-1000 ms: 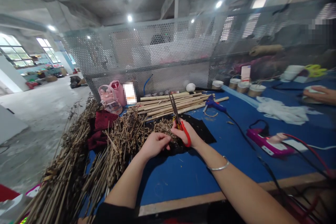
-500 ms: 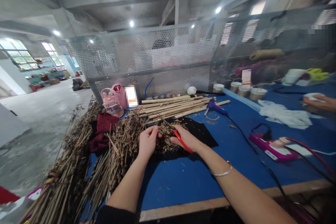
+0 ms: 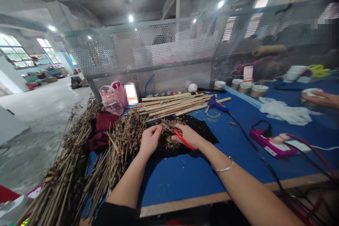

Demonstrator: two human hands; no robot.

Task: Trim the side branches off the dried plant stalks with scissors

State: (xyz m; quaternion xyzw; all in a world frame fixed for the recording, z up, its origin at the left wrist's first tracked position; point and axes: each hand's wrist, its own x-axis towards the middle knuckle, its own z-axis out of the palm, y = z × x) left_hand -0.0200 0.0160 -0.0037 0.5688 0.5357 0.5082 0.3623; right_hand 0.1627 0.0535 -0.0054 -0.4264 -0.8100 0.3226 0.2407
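Note:
My right hand (image 3: 187, 135) is closed round red-handled scissors (image 3: 182, 138), whose dark blades point forward and left over a heap of small dried plant pieces (image 3: 171, 142). Just left of the blades, my left hand (image 3: 151, 140) is in a pinch, with thumb and forefinger together at the heap's edge. Whatever lies between those fingertips is too small to make out. The heap rests on a black cloth (image 3: 205, 132). Beside my left forearm lies a thick bunch of dried stems (image 3: 116, 155) with crumpled seed heads.
Pale wooden sticks (image 3: 182, 103) lie behind the cloth, with a blue glue gun (image 3: 217, 105) at their right end. A purple power strip (image 3: 272, 143) with cables sits on the blue table (image 3: 190, 180). A pink bag (image 3: 113, 95) stands back left. Another person's hand (image 3: 321, 97) is far right.
The view has shifted slightly, so the table items appear a little higher. Both hands keep nearly the same pose over the heap, and the scissors stay in my right hand.

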